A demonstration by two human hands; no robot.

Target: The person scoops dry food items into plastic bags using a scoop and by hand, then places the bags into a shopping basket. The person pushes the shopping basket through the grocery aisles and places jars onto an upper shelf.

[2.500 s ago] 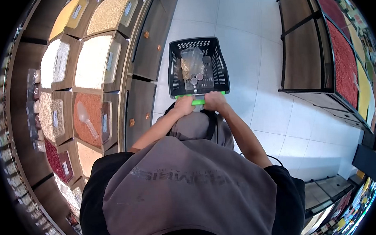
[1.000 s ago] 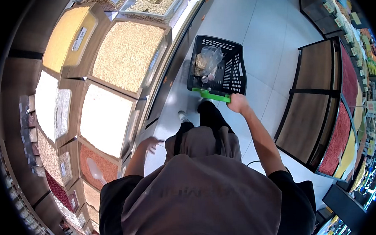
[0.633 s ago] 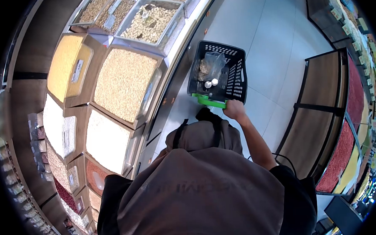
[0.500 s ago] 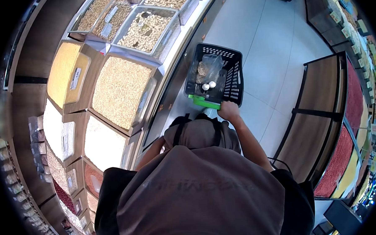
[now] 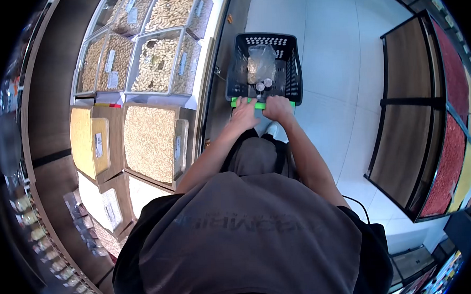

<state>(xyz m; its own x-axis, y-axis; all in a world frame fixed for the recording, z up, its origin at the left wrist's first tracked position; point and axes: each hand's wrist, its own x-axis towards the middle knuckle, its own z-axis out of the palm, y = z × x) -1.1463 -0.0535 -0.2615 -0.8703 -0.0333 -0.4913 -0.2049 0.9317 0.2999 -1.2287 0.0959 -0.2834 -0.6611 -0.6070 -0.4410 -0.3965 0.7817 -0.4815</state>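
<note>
A black perforated shopping basket (image 5: 233,86) is in front of me, above the pale floor. My right hand (image 5: 278,108) is closed around its green handle (image 5: 259,105). On the same bar, further left, lies my left hand (image 5: 244,115), its fingers curled over the top. Inside the basket is a clear plastic bag (image 5: 263,61) holding something light brown that I cannot make out. Two small dark containers with pale round tops (image 5: 268,82) stand close to the handle side.
Along the left runs a counter with clear bins of peanuts (image 5: 155,64), a bin of pale grain (image 5: 150,143) and one of yellow grain (image 5: 83,140). To the right is a wooden display stand (image 5: 410,108) with red goods (image 5: 446,166). Tiled floor (image 5: 329,59) lies between.
My left hand has come up from low beside my body onto the green handle. The view has turned, and the basket is more upright in it. My right hand keeps its hold.
</note>
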